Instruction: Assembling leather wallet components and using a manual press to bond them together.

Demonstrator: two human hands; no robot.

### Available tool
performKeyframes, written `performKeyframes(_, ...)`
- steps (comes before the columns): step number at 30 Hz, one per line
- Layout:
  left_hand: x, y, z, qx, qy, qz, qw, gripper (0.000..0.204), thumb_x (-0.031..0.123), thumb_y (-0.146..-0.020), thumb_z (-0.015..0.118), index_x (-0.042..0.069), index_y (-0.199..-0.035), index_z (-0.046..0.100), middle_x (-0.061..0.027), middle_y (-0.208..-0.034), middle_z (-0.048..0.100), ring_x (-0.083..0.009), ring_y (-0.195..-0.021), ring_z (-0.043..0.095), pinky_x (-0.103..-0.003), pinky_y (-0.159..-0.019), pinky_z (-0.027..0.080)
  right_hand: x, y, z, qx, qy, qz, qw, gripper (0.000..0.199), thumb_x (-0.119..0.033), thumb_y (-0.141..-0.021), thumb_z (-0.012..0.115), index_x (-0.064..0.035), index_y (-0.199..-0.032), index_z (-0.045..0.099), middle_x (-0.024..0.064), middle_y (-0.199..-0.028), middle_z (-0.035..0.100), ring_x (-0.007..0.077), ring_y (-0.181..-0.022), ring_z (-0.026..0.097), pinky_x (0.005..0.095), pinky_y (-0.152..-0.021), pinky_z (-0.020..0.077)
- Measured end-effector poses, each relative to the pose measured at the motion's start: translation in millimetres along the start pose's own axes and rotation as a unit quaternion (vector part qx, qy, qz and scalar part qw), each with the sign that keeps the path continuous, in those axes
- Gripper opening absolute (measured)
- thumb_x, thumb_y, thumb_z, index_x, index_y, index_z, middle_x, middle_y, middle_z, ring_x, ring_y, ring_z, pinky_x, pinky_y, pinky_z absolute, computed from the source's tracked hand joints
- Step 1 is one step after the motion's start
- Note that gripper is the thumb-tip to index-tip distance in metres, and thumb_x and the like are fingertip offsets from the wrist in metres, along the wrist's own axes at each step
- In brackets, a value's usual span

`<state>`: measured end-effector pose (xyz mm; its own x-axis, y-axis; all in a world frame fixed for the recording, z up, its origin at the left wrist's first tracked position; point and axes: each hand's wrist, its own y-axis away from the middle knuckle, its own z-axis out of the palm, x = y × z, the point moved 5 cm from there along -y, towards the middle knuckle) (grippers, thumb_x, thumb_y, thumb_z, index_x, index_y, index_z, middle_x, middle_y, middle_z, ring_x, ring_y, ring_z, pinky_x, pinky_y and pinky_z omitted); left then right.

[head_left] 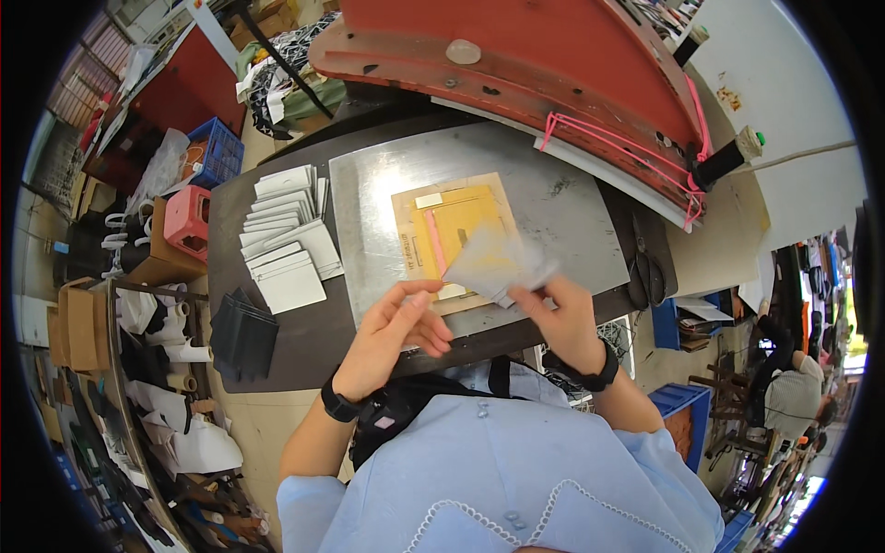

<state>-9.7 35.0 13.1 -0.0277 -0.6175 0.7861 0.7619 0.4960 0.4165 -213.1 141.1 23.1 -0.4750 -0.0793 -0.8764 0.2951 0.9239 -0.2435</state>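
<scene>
My right hand (564, 324) grips a pale grey-white sheet piece (493, 263) by its near right corner; the piece is blurred by motion. Tilted, it hangs over the lower right of a yellow template (470, 205) with a pink strip along it. That template lies on a brown board (403, 205), on a shiny metal plate (364, 207). Beside the board's near left corner is my left hand (396, 324), its fingers apart and curved, holding nothing. Fingertips of the left hand come close to the sheet piece; whether they touch cannot be made out.
Fanned stacks of white pieces (293, 230) lie left on the dark table, with black pieces (243, 336) nearer me. Scissors (647, 267) rest at the right edge. A large red machine part (516, 46) with pink cord (618, 152) overhangs the far side.
</scene>
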Motion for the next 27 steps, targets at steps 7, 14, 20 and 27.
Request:
performKeyframes(7,28,-19,-10,0.166,-0.447,0.255,0.841,0.021,0.01,-0.095,0.063,0.003,-0.114,0.064,-0.0097,-0.094,0.07,-0.0198,-0.083,0.068,-0.031,-0.072,0.053,64,-46,4,-0.103,-0.212,0.246,0.94,0.034,-0.022,-0.097,0.064,0.0035,-0.119,0.058,-0.0004,-0.073,0.059,0.005,-0.061,0.053,0.0227,-0.05,0.0406)
performKeyframes(14,32,-23,-11,0.166,-0.572,0.349,0.724,0.019,0.007,-0.088,0.067,0.003,-0.106,0.066,-0.0107,-0.111,0.067,-0.031,-0.1,0.062,-0.038,-0.083,0.052,51,-68,13,-0.075,-0.094,0.192,0.974,0.033,-0.018,-0.093,0.067,0.0041,-0.116,0.058,0.003,-0.07,0.062,0.0073,-0.059,0.054,0.0243,-0.053,0.042)
performKeyframes(20,28,-28,-10,0.129,-0.59,0.369,0.706,0.02,0.006,-0.086,0.069,0.002,-0.105,0.065,-0.0122,-0.118,0.066,-0.0338,-0.11,0.06,-0.041,-0.091,0.05,46,-68,17,-0.081,-0.107,0.207,0.969,0.031,-0.016,-0.094,0.068,0.0032,-0.115,0.058,-0.0006,-0.068,0.059,0.0042,-0.055,0.05,0.0216,-0.047,0.0376)
performKeyframes(27,30,-39,-3,0.097,-0.624,0.351,0.692,0.037,0.01,-0.088,0.068,0.003,-0.124,0.061,-0.0136,-0.139,0.057,-0.036,-0.129,0.05,-0.042,-0.102,0.044,48,-68,23,-0.064,-0.116,0.203,0.97,0.032,-0.015,-0.093,0.069,0.0031,-0.118,0.059,-0.0007,-0.07,0.06,0.0036,-0.054,0.05,0.0207,-0.047,0.0372)
